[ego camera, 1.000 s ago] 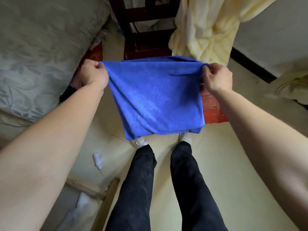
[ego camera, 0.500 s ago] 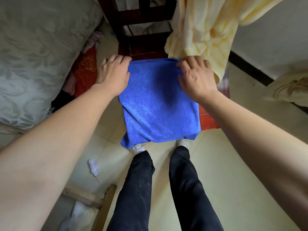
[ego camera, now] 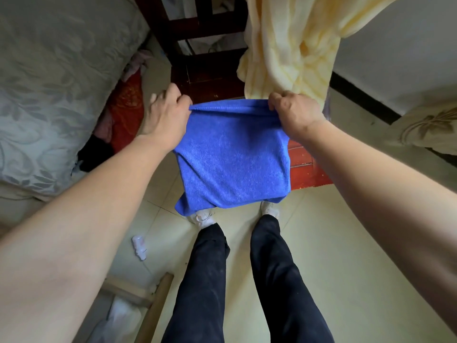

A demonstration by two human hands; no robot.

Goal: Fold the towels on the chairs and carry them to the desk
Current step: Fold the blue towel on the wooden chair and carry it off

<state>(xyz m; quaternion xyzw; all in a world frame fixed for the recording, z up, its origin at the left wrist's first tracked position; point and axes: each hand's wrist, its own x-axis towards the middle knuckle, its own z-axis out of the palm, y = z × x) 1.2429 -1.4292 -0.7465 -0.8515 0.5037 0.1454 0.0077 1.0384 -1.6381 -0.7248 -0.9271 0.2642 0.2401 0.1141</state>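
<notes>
Pale tiled floor (ego camera: 346, 243), grey patterned bed (ego camera: 49, 95) at left. Left hand (ego camera: 164, 117) pinches the top-left corner of the blue towel (ego camera: 235, 157); right hand (ego camera: 294, 112) grips the top-right corner. Towel hangs doubled in front of the red chair (ego camera: 306, 169). Yellow towel (ego camera: 291, 45) drapes on the chair back, unfolded. Judgement: mid-fold; next move needs the corners brought together evenly. No legible writing or labels.

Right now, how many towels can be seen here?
2. A blue terry-cloth towel hangs pinched at its top corners by the left hand and right hand; a pale yellow fluffy towel is draped over the dark wooden chair behind. More may be hidden.
</notes>
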